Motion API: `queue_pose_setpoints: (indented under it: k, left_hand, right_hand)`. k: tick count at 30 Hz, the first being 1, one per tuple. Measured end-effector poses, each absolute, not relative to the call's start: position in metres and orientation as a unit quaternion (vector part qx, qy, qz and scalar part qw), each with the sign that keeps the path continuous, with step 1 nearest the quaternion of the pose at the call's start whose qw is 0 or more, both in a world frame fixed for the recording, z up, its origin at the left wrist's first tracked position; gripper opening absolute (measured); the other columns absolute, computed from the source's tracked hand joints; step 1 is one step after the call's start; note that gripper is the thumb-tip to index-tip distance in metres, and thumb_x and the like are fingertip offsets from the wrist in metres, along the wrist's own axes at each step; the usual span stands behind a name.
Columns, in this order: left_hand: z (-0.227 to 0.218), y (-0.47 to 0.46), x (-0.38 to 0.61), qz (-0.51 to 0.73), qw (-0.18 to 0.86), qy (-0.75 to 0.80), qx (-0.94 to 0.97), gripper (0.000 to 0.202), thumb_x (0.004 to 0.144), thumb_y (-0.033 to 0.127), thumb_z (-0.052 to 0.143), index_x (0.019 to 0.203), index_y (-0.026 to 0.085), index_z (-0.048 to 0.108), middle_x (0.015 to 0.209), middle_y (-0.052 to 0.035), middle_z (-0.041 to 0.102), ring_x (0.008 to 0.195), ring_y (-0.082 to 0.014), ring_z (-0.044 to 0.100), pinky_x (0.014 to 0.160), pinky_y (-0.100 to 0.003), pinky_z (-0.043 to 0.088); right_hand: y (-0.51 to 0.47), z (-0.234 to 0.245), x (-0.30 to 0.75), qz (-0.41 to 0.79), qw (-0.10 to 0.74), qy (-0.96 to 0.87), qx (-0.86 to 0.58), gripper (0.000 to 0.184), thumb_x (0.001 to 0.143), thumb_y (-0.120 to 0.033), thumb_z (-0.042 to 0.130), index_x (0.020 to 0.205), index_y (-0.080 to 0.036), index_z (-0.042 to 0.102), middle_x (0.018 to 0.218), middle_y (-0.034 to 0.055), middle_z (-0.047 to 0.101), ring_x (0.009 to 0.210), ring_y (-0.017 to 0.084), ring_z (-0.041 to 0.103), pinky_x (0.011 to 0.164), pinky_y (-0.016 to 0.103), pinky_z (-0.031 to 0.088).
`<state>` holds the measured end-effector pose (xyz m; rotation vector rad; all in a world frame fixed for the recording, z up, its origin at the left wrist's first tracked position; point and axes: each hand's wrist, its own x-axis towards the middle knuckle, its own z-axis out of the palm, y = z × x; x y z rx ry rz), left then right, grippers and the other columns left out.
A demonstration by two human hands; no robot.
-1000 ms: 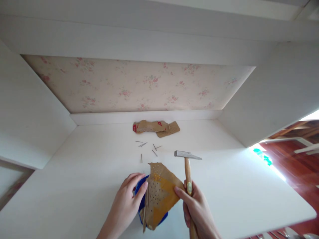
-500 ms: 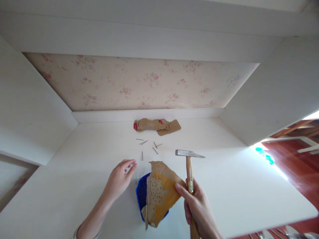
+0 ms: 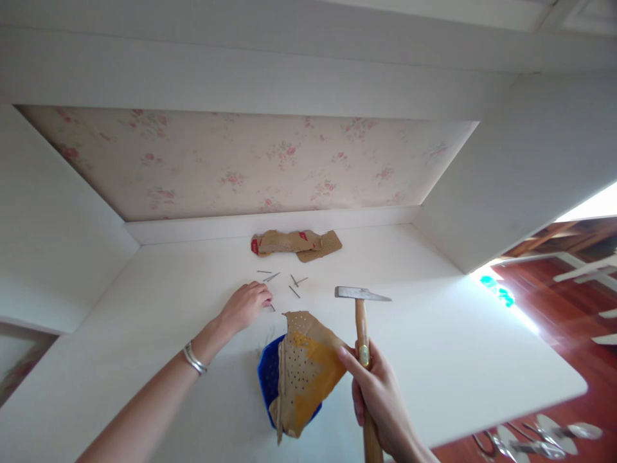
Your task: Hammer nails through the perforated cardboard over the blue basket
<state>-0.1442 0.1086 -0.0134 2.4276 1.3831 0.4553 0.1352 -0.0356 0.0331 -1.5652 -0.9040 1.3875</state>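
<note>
My right hand [image 3: 380, 402] is wrapped round the wooden handle of a hammer [image 3: 361, 321], whose steel head stands above the white table [image 3: 144, 334]. Its index fingertip rests on the edge of a perforated brown and yellow cardboard piece [image 3: 303, 370] that lies over a blue object [image 3: 267, 379]. My left hand [image 3: 245, 303] reaches forward, fingers pinched on a nail [image 3: 272, 307] at its tip. Several loose nails [image 3: 292, 283] lie just beyond it.
A crumpled brown cardboard strip with red marks [image 3: 294, 243] lies at the back against the white ledge. Floral wallpaper [image 3: 241, 164] covers the back wall, white panels flank both sides. The table's right edge drops to a red wooden floor [image 3: 563, 360]; metal spoons [image 3: 540, 437] show bottom right.
My left hand left the blue object and cardboard, stretched forward and closed its fingers on a nail. The right hand and hammer stayed almost still.
</note>
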Motion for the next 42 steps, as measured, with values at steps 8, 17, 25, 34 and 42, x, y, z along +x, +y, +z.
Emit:
queue_pose_setpoints:
  k: [8,17,25,34,42]
  left_hand:
    - [-0.006,0.092,-0.142,0.200,0.166,0.521,0.813,0.022,0.095,0.022,0.046,0.088,0.020,0.067,0.086,-0.0078,0.069,0.088,-0.0237,0.063,0.088,-0.039,0.047]
    - [0.058,0.018,-0.118,0.341,0.419,0.560,0.629,0.030,0.095,0.038,0.049,0.114,0.025,0.069,0.099,-0.0034,0.074,0.086,-0.0176,0.070,0.081,-0.030,0.058]
    - [0.056,-0.012,-0.091,0.376,0.495,0.526,0.581,0.038,0.087,0.042,0.065,0.120,0.023,0.066,0.091,-0.0041,0.076,0.087,-0.0204,0.072,0.084,-0.032,0.060]
    - [0.059,-0.011,-0.077,0.352,0.438,0.544,0.623,0.025,0.090,0.041,0.061,0.105,0.024,0.069,0.095,-0.0039,0.077,0.089,-0.0207,0.073,0.084,-0.030,0.059]
    - [0.054,-0.003,-0.075,0.349,0.398,0.536,0.658,0.043,0.091,0.039,0.059,0.131,0.025,0.060,0.092,-0.0004,0.073,0.083,-0.0152,0.070,0.083,-0.026,0.057]
  right_hand:
    - [-0.034,0.031,0.137,0.562,0.412,-0.371,-0.613,0.037,0.088,-0.055,0.062,0.084,-0.025,0.042,0.042,-0.0172,0.035,0.024,0.001,0.030,0.023,0.009,0.021]
    - [-0.033,0.025,0.136,0.569,0.412,-0.367,-0.609,0.036,0.088,-0.055,0.061,0.085,-0.025,0.042,0.040,-0.0171,0.036,0.023,0.002,0.031,0.024,0.009,0.019]
    - [-0.034,0.028,0.135,0.582,0.412,-0.366,-0.598,0.037,0.087,-0.055,0.063,0.083,-0.025,0.041,0.042,-0.0171,0.036,0.023,0.002,0.031,0.022,0.009,0.021]
    - [-0.033,0.031,0.134,0.582,0.412,-0.370,-0.595,0.035,0.087,-0.052,0.063,0.084,-0.025,0.042,0.045,-0.0167,0.037,0.023,0.002,0.033,0.022,0.009,0.021]
    - [-0.032,0.037,0.129,0.577,0.421,-0.367,-0.597,0.034,0.085,-0.047,0.064,0.080,-0.026,0.037,0.045,-0.0183,0.033,0.022,0.002,0.032,0.020,0.010,0.020]
